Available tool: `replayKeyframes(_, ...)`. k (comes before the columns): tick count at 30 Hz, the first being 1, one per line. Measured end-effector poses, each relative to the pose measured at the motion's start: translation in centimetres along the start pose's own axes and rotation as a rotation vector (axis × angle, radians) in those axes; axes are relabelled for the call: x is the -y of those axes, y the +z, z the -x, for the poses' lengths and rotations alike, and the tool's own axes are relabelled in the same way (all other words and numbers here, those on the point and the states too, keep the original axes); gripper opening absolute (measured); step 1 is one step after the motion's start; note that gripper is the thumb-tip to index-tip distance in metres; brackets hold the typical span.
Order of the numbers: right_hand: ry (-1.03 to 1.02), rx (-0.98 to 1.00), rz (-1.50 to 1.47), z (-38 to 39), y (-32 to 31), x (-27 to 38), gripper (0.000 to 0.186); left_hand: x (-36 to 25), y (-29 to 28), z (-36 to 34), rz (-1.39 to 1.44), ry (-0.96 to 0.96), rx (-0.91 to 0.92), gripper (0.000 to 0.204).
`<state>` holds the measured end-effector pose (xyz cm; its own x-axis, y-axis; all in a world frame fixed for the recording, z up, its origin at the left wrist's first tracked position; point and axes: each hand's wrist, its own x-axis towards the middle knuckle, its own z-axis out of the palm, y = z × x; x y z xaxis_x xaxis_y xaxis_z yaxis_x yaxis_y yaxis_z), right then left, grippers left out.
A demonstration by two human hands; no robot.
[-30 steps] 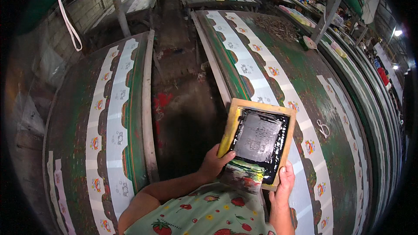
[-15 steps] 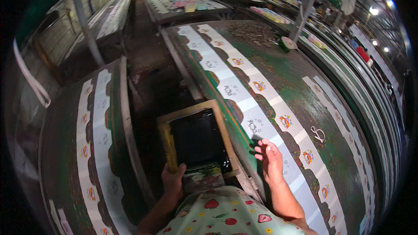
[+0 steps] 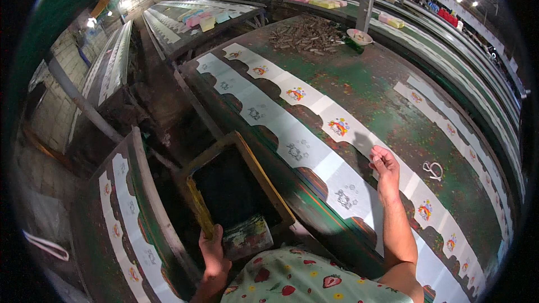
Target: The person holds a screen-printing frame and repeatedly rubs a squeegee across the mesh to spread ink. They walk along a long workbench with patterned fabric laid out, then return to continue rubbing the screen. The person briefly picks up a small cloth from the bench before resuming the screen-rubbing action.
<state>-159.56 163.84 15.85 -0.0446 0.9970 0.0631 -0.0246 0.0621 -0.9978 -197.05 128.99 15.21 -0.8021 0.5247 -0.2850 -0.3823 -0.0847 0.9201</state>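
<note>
**Screen lifted off, many panels only partly printed**

The long green printing table (image 3: 359,84) carried a strip of white fabric panels (image 3: 314,151) along its near edge; some showed coloured motifs, others only grey outlines, so colour work seemingly remained. The wooden-framed printing screen (image 3: 233,188) hung off that edge, over the aisle, its frame clasped by the left hand (image 3: 212,249). The right hand (image 3: 384,164), fingers loosely curled, rested on the strip, holding nothing.

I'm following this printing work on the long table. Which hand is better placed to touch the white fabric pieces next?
Probably the right hand: it is stretched over the white fabric pieces on the green table. The left hand grips the wooden screen frame off the table's edge.
</note>
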Motion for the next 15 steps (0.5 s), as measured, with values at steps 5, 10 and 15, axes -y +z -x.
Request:
replayKeyframes(5, -0.128, 0.196, 0.163, -5.8, 8.3, -0.1, 0.027, -1.3, -0.9, -8.3, -0.039, 0.146, -0.005, 0.016)
replayKeyframes(10, -0.277, 0.471, 0.355, -9.5, 20.4, 2.0, 0.032, -2.8, -2.3, -13.4, 0.094, -0.011, -0.182, 0.019)
replayKeyframes(15, -0.51, 0.817, 0.504, -12.5, 34.2, 5.3, 0.034, -4.0, -5.8, -20.7, -0.29, 0.213, -0.229, 0.027)
